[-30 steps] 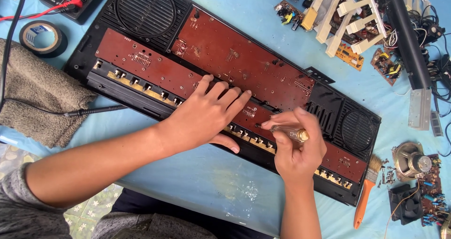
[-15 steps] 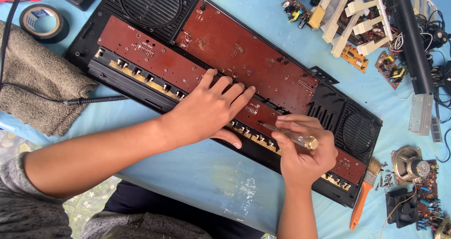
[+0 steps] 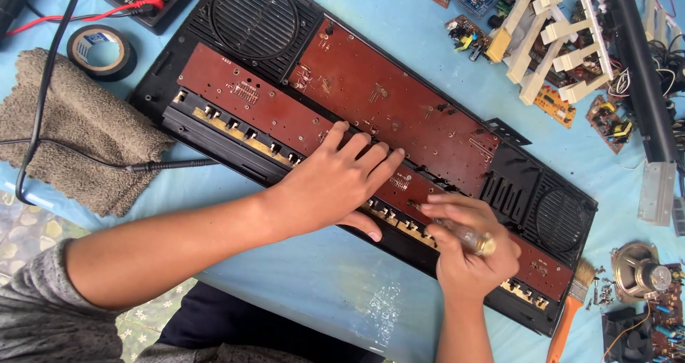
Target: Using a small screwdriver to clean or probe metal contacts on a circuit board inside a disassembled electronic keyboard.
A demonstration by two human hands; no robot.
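- Since half a second ago our right hand has barely shifted, its grip wrapped round a clear-handled screwdriver whose tip meets the brown circuit board.
- We see a grey towel and tape roll at far left on the blue desk.
- Our left hand lies flat, fingers spread, holding nothing, pressing the board inside the opened black keyboard case.
- An orange-handled brush lies near right.
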